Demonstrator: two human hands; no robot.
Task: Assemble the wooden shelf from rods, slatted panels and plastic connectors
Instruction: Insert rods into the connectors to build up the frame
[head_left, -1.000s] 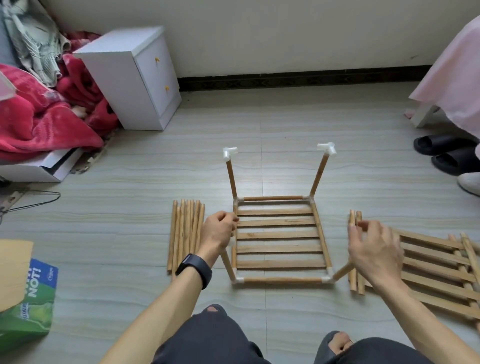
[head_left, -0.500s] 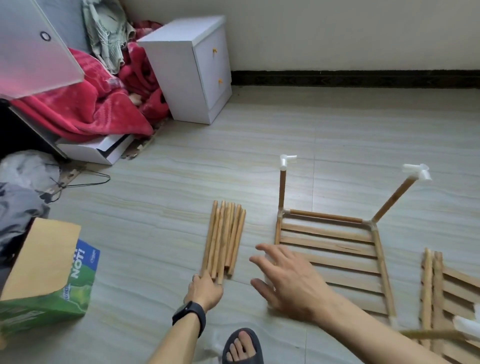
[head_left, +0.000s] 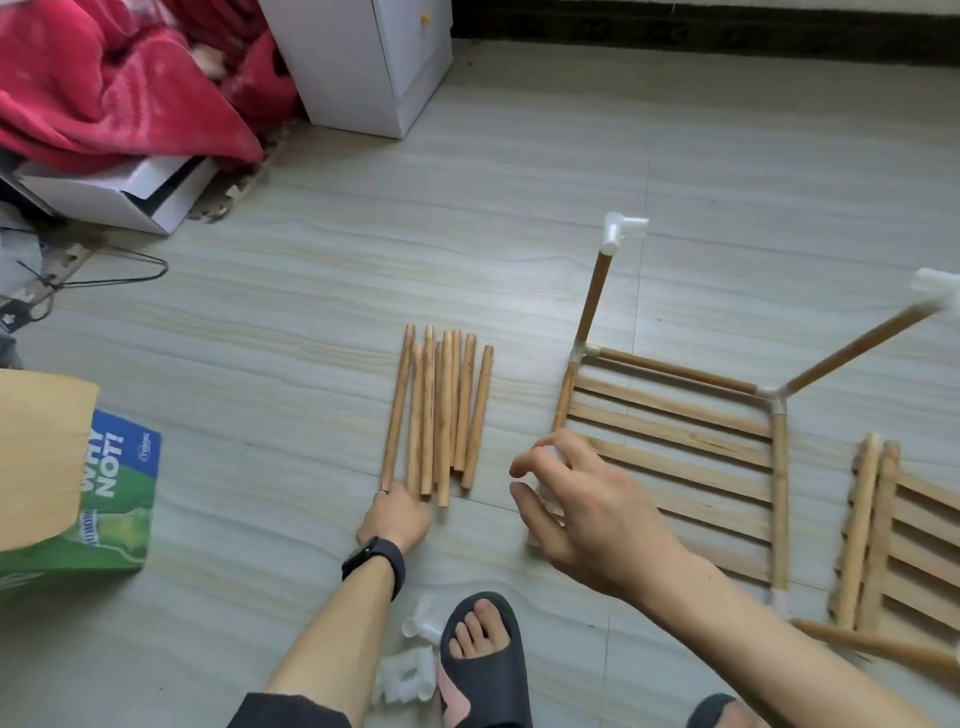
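1. Since half a second ago the right hand (head_left: 597, 519) has drifted right, from the bare floor to above the near left corner of the slatted wooden frame (head_left: 675, 436). Its fingers have gone from flat to loosely curved. The left hand (head_left: 397, 512) has stayed at the near ends of the round wooden rods (head_left: 441, 415).
2. These rods are smooth, pale brown dowels, lying side by side on the grey streaked tile floor (head_left: 260, 364).
3. The frame lies flat on the floor, with flat slats between round side rods. Two legs rise from its far corners, each capped by a white plastic elbow connector (head_left: 623, 231).
4. Spare slatted wooden panels (head_left: 898, 540) lie just right of the frame. Loose white plastic connectors (head_left: 410, 670) sit beside the dark rubber slipper (head_left: 488, 665).
5. The left arm reaches straight forward, with a black smartwatch (head_left: 374, 558) on the wrist. The knuckles touch the rod ends, but the fingers are foreshortened, so I cannot tell whether they grasp a rod.
6. The right hand hovers palm down, relaxed and spread, grasping nothing.
7. The right hand hides the frame's near left corner, and something pale behind its fingers is too blurred to name. The right edge cuts off the spare panels and the far right connector.
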